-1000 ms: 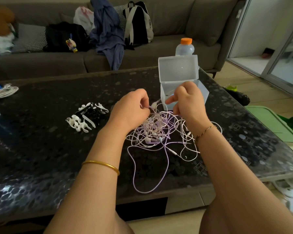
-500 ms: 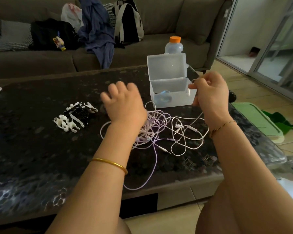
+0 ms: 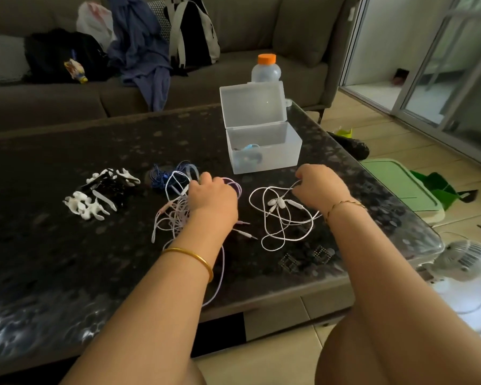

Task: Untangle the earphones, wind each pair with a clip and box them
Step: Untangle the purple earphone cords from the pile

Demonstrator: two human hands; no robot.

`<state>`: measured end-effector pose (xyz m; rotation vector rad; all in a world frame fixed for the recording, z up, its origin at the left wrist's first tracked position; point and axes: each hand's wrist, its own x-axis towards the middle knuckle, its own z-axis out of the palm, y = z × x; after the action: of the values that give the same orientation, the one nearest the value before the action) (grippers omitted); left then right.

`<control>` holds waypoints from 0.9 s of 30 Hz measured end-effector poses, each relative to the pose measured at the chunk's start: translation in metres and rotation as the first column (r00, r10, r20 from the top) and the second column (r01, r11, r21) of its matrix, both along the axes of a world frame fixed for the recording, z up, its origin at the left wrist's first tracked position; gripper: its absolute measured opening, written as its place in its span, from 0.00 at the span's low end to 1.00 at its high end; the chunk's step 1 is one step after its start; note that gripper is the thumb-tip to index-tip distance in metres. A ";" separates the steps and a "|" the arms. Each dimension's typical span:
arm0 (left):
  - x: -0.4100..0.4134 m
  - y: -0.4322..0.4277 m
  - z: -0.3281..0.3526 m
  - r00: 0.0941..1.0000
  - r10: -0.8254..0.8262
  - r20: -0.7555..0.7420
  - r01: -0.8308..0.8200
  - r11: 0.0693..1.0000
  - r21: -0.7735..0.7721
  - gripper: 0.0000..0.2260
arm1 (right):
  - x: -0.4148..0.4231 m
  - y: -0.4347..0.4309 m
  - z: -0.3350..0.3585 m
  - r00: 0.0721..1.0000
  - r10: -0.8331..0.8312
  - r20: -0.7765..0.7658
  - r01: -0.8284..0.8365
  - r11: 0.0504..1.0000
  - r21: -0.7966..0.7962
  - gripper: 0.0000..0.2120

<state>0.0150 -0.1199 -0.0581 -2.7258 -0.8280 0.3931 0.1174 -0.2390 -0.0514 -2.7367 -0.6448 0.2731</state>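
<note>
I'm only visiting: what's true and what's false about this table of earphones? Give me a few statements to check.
1. The clear plastic box stands with its lid open. True.
2. The white earphones lie inside the box. False: they lie on the table, and the right hand pinches their cable.
3. The bottle behind the box has an orange cap. True.
4. The clips are piled to the right of the box. False: they lie to the left of the left hand, which grips the purple tangle of earphones.
</note>
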 end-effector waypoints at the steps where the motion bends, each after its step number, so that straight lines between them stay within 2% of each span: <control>1: 0.000 0.002 0.001 0.999 0.039 -0.020 -0.039 0.999 0.000 0.23 | -0.001 0.001 -0.001 0.999 0.027 0.019 -0.027 0.999 -0.029 0.17; 4: -0.001 0.007 0.004 0.994 0.104 -0.026 -0.105 0.995 -0.006 0.22 | -0.005 0.004 0.003 0.991 0.097 0.094 -0.094 0.995 -0.037 0.18; 7: 0.001 0.006 0.007 0.996 0.093 0.002 -0.093 0.995 -0.047 0.20 | -0.006 0.006 0.003 0.976 0.149 0.160 -0.163 0.984 0.076 0.14; 11: 0.004 0.006 0.005 0.989 0.006 0.149 0.008 0.996 -0.092 0.16 | -0.008 0.008 -0.002 0.944 0.193 0.267 -0.205 0.978 0.019 0.13; 14: 0.004 0.005 0.005 0.958 -0.078 0.276 0.109 0.989 -0.099 0.10 | -0.011 0.015 -0.005 0.870 0.315 0.380 -0.363 0.930 0.059 0.12; 17: 0.003 0.002 0.005 0.920 -0.138 0.367 0.184 0.979 -0.093 0.06 | -0.018 0.025 -0.014 0.836 0.448 0.316 -0.464 0.885 -0.026 0.08; 20: 0.004 0.000 0.006 0.886 -0.161 0.435 0.233 0.965 -0.117 0.05 | -0.017 0.026 -0.029 0.896 0.406 0.178 -0.381 0.911 -0.160 0.13; 23: 0.006 -0.001 0.008 0.859 -0.147 0.491 0.257 0.952 -0.165 0.07 | -0.011 0.029 -0.038 0.912 0.384 0.148 -0.345 0.910 -0.232 0.14; 25: 0.007 -0.001 0.008 0.853 -0.131 0.506 0.267 0.941 -0.207 0.08 | -0.008 0.031 -0.038 0.930 0.347 0.118 -0.314 0.921 -0.233 0.11; 27: 0.007 0.000 0.009 0.840 -0.120 0.529 0.292 0.922 -0.255 0.09 | -0.003 0.029 -0.035 0.958 0.279 0.068 -0.269 0.954 -0.131 0.10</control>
<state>0.0221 -0.1201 -0.0489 -3.2544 -0.5987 -0.2822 0.1140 -0.2101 -0.0863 -2.7811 -1.0692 0.2666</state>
